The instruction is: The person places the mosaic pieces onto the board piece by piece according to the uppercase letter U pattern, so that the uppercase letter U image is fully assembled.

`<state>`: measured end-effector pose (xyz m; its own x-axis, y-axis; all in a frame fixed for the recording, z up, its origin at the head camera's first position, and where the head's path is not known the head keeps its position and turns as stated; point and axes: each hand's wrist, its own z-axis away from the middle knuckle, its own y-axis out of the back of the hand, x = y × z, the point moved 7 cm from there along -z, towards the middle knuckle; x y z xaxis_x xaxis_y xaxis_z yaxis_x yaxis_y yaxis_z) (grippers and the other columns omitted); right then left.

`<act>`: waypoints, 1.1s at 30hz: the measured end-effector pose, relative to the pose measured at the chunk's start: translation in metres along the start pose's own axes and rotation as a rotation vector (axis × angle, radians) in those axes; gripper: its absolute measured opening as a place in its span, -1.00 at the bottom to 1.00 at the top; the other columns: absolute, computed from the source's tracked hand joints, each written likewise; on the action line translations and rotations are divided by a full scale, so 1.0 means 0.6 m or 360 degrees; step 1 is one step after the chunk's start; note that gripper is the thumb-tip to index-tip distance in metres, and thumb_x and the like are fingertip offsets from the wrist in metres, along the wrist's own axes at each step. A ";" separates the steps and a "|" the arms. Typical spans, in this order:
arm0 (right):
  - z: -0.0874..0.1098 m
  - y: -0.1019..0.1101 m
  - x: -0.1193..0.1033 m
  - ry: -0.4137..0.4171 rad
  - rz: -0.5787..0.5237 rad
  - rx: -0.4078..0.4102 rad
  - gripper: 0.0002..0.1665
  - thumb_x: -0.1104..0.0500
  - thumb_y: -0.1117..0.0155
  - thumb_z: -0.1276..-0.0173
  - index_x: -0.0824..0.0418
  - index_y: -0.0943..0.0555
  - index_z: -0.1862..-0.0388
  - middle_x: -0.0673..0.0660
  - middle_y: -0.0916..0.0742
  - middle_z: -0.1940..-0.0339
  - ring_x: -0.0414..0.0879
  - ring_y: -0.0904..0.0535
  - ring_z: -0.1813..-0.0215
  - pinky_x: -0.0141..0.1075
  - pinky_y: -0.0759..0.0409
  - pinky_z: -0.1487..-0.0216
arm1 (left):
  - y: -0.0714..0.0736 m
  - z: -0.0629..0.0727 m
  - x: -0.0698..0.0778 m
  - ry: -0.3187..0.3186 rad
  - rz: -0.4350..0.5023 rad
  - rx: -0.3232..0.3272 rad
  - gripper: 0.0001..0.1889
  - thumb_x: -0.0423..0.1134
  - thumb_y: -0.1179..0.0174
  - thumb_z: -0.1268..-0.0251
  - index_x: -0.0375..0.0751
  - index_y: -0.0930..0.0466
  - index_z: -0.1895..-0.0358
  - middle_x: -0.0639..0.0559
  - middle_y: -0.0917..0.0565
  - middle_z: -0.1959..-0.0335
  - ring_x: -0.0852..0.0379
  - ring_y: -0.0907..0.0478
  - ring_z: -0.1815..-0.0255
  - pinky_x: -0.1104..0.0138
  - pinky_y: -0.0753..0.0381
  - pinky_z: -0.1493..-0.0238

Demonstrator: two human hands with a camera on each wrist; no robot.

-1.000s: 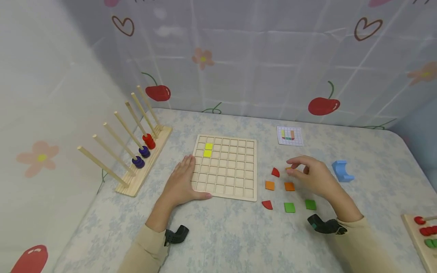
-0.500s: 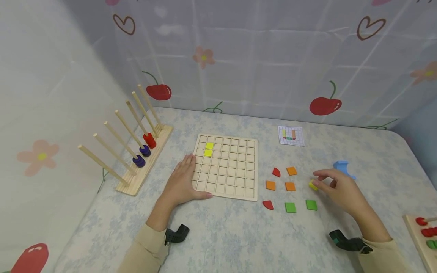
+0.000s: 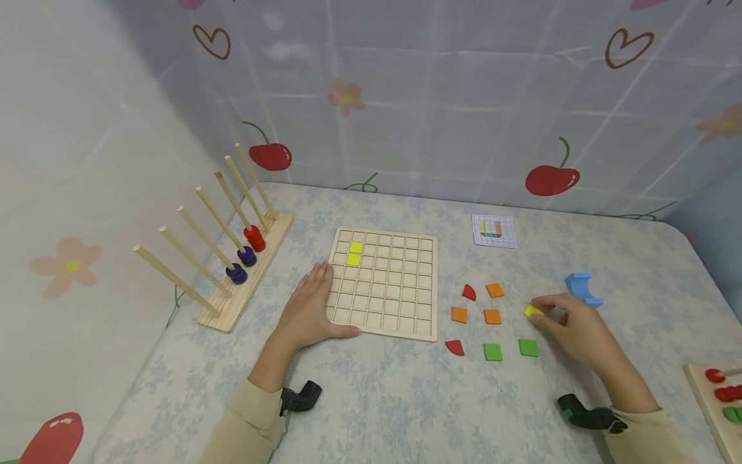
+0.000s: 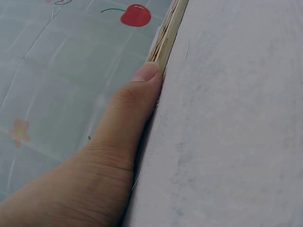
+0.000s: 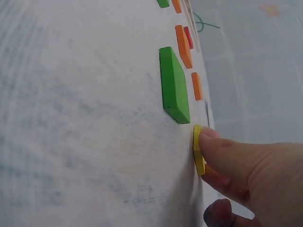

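Note:
My right hand (image 3: 570,322) pinches a yellow square tile (image 3: 532,310) between thumb and fingers, right of the other loose tiles. In the right wrist view the thumb lies on the yellow tile (image 5: 198,150), close at the tabletop. My left hand (image 3: 310,309) rests against the wooden grid board (image 3: 377,335), fingers along its left edge and thumb at its front left corner. In the left wrist view the thumb (image 4: 128,101) touches the board's edge (image 4: 168,42). Two yellow tiles (image 3: 355,254) sit in the board's second column, one below the other.
Orange squares (image 3: 493,316), green squares (image 3: 493,352) and red quarter-round pieces (image 3: 455,348) lie between board and right hand. A pattern card (image 3: 494,231) lies behind them. A blue arch-cut block (image 3: 581,289) is beyond the right hand. A pegged stand (image 3: 255,283) stands left, a bead frame (image 3: 704,399) far right.
My right hand has left an orange tile, moved right and taken hold of the yellow tile, which has since shifted slightly in its fingers. The left hand stays on the board.

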<state>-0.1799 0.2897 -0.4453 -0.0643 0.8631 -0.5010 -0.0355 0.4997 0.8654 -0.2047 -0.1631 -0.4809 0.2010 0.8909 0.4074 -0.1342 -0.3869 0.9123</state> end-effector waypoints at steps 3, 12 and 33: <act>0.001 -0.004 0.001 -0.0011 0.0027 -0.0012 -0.61 0.11 -0.38 -0.34 0.24 -0.65 -0.09 0.29 -0.69 -0.04 -0.01 -0.48 0.20 -0.35 -0.43 0.31 | -0.001 0.000 -0.002 0.0006 -0.0006 -0.0009 0.61 0.78 -0.17 0.49 -0.23 0.26 -0.61 -0.08 0.20 -0.66 0.03 0.32 -0.68 0.08 0.20 -0.66; -0.001 -0.009 0.002 -0.0018 0.0014 -0.0009 -0.60 0.10 -0.41 -0.32 0.27 -0.64 -0.06 0.31 -0.68 0.00 0.00 -0.48 0.20 -0.29 -0.43 0.31 | -0.002 -0.002 -0.001 -0.0001 0.0007 -0.0003 0.62 0.78 -0.17 0.51 -0.24 0.26 -0.61 -0.09 0.19 -0.66 0.03 0.32 -0.68 0.09 0.20 -0.67; -0.037 -0.010 -0.068 -0.0013 -0.0228 -0.0032 -0.65 -0.01 -0.39 -0.34 0.16 -0.62 0.03 0.14 -0.71 0.14 -0.08 -0.43 0.28 -0.43 -0.43 0.39 | 0.000 0.000 -0.001 0.0003 0.0038 0.0007 0.61 0.76 -0.21 0.50 -0.23 0.24 -0.61 -0.08 0.19 -0.66 0.03 0.31 -0.68 0.07 0.18 -0.66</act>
<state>-0.1992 0.2498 -0.4303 -0.0489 0.7835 -0.6195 -0.0636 0.6165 0.7848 -0.2048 -0.1636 -0.4812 0.1958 0.8818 0.4291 -0.1350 -0.4092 0.9024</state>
